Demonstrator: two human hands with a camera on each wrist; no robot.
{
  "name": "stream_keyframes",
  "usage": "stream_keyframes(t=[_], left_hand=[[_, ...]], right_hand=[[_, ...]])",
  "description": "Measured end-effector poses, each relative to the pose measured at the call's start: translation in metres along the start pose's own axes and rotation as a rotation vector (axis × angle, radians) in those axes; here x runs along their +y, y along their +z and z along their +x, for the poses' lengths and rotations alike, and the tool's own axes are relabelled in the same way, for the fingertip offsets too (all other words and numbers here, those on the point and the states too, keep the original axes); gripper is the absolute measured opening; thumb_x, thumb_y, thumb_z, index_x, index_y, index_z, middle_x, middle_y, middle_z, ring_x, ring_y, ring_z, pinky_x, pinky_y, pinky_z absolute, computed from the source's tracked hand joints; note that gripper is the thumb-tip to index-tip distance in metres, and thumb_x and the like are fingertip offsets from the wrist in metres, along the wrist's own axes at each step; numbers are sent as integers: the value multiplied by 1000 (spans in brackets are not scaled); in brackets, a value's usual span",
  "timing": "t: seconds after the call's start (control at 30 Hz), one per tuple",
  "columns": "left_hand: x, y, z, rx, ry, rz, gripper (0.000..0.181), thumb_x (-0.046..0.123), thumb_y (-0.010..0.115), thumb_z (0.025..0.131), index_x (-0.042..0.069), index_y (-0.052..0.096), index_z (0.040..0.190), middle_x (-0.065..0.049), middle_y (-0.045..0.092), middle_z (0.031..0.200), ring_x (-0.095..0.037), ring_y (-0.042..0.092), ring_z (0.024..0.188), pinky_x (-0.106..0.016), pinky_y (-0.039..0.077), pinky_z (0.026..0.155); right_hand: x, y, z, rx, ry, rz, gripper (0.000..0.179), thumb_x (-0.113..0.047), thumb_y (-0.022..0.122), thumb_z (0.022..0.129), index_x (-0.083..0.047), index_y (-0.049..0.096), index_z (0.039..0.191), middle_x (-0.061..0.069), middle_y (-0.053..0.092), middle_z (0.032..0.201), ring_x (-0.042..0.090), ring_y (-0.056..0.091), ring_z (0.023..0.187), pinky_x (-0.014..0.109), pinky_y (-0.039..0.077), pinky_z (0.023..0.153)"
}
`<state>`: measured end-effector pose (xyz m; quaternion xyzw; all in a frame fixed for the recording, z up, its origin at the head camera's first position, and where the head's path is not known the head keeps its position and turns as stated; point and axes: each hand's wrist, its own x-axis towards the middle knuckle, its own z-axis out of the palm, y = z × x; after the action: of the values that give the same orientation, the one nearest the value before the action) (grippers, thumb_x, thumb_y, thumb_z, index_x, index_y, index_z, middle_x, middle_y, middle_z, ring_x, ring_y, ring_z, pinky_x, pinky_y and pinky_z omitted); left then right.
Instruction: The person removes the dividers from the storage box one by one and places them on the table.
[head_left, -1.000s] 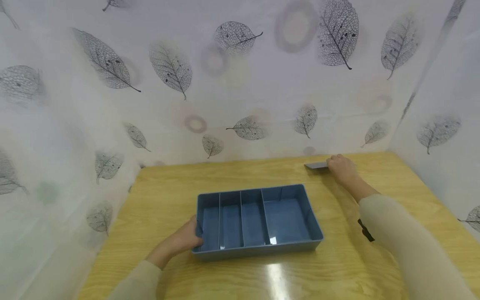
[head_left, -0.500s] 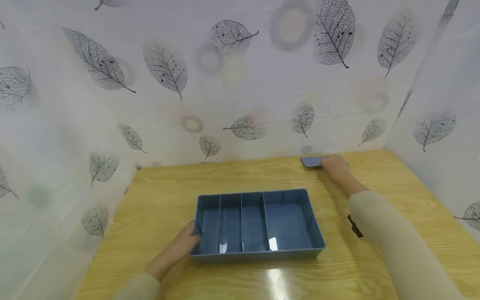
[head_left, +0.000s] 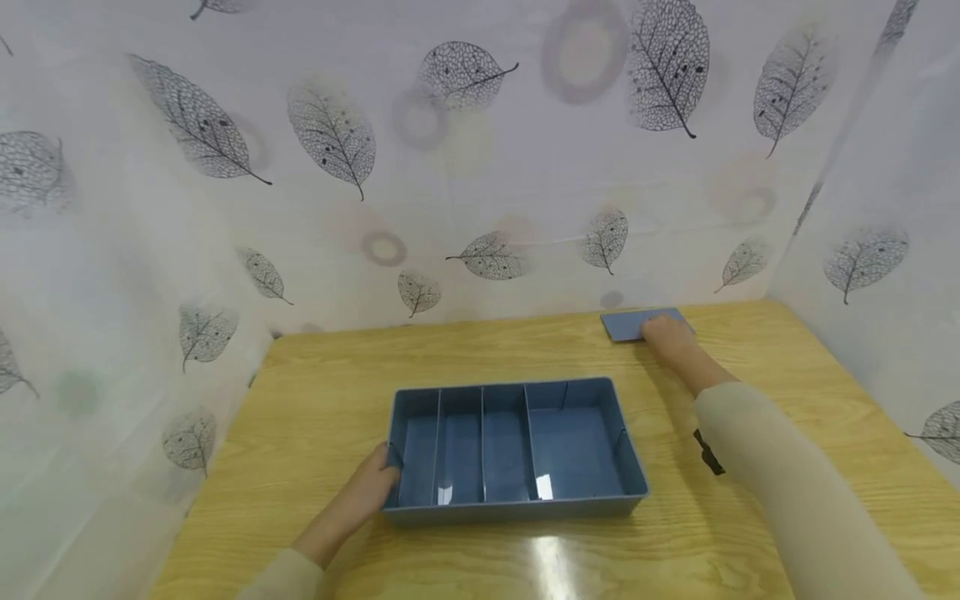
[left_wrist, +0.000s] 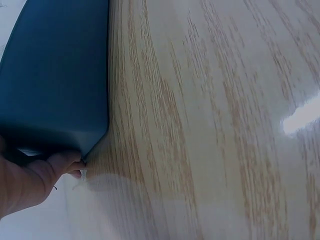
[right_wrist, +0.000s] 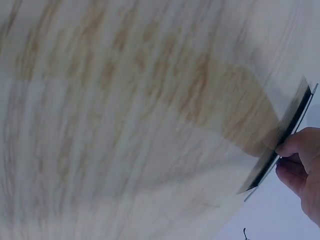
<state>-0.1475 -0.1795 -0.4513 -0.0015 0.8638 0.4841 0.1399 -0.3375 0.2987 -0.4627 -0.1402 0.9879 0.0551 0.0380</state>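
A blue divided tray (head_left: 513, 510) sits on the wooden table, split by thin upright dividers into several compartments. My left hand (head_left: 365, 492) grips its left end, thumb over the rim; in the left wrist view the fingers of that hand (left_wrist: 35, 177) curl at the tray's lower corner (left_wrist: 55, 75). Far back on the right, my right hand (head_left: 670, 340) holds a flat blue-grey panel (head_left: 624, 326) by its near edge. In the right wrist view this panel (right_wrist: 280, 142) appears nearly edge-on, pinched between thumb and fingers close over the table.
The wood-grain table (head_left: 315, 392) ends at a back wall covering (head_left: 525, 183) printed with leaves, and similar sheets rise on both sides. A black strap (head_left: 708, 452) shows beside the right sleeve (head_left: 780, 475).
The panel in my right hand has turned from nearly edge-on to lying flatter, its broad face now visible. My left hand stays on the tray, and the head view has shifted slightly.
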Motion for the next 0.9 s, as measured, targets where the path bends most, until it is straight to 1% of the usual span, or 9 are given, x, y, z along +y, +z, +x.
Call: stream_keyframes(t=[0.1,0.2,0.4,0.5,0.6,0.67,0.73,0.83,0.9], left_hand=[[0,1,-1,6,3,9,50,-2,42,82,-19,37,128,-35,52,121,-38,56,105,-47,50,84],[1,0,-3,-6,-1,21,51,-1,41,83,-19,36,130,-36,50,124,-41,55,108,-49,48,87],[-1,0,-4,-19,5,34,54,0,41,83,-19,33,133,-38,45,129,-46,50,115,-52,45,92],[-1,1,-5,-17,7,34,53,0,41,84,-19,33,133,-38,44,130,-47,49,116,-52,45,92],[-1,1,-6,-23,7,40,51,0,40,85,-19,33,132,-38,45,129,-48,48,117,-53,44,93],[0,1,-6,-26,6,44,51,0,39,85,-19,33,132,-38,45,128,-48,47,117,-53,44,93],[0,1,-6,-31,9,49,50,0,39,85,-20,33,131,-38,45,128,-48,48,116,-53,44,93],[0,1,-5,-41,14,55,50,0,38,86,-20,31,132,-38,44,130,-48,46,118,-54,43,95],[0,1,-5,-43,16,60,51,0,37,87,-20,31,133,-38,42,131,-48,45,120,-54,42,96]], right_hand=[[-1,-3,0,-19,-20,-7,8,10,56,81,5,62,84,25,64,90,41,61,87,48,53,76],[0,-6,0,-18,-50,-14,9,11,54,80,6,62,82,25,64,87,40,61,84,47,52,77],[4,-11,1,-49,-33,-6,12,12,52,75,6,61,80,24,63,85,39,61,83,48,53,75],[8,-14,0,-78,-14,-2,13,11,49,76,3,59,73,20,62,80,33,59,76,44,53,68],[10,-20,-4,-89,2,25,14,5,49,79,-1,55,68,16,58,72,28,54,67,38,49,57],[11,-25,-6,-70,10,45,13,-1,52,82,0,56,70,16,58,72,28,54,67,38,48,57],[11,-30,-9,-38,6,52,14,-7,55,85,5,58,78,18,60,76,32,58,71,42,50,61],[8,-38,-13,16,-30,26,26,-11,62,84,11,59,97,23,62,88,38,60,83,48,52,73],[2,-43,-15,40,-70,6,31,-11,65,83,12,58,102,23,62,90,38,60,84,48,52,75]])
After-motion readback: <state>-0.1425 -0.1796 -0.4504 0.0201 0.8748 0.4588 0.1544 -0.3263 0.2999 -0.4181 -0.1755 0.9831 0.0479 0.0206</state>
